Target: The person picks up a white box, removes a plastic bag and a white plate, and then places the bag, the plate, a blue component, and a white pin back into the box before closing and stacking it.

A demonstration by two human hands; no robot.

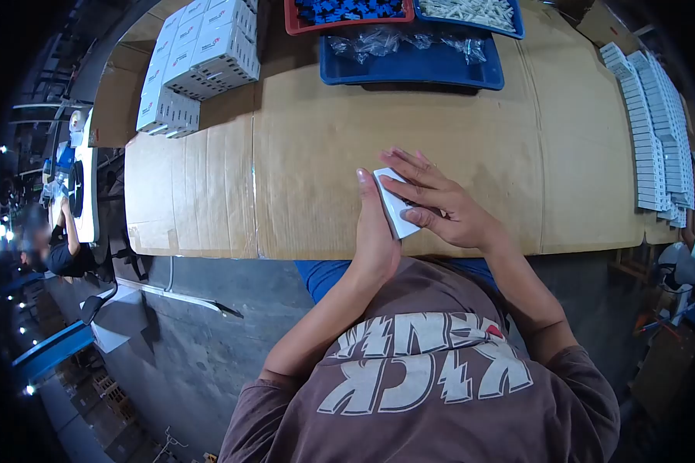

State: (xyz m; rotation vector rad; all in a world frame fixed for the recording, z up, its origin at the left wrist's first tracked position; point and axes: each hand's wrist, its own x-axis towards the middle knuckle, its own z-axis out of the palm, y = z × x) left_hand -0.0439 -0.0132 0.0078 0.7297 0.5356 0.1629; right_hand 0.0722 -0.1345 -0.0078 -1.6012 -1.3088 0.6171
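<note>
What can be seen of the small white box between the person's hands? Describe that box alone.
The white box is small, flat and rectangular, seemingly card. It lies tilted near the front edge of the cardboard-covered table. The left hand presses along its left side; the right hand lays fingers across its top, hiding much of it. Whether it is open cannot be told.

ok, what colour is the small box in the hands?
White small box, with the left hand and right hand on it; head view.

Cardboard-covered table (316, 139) carries white box (394, 204), stacked cartons (201, 54), blue tray (413, 69), flat packs (656, 131).
</note>
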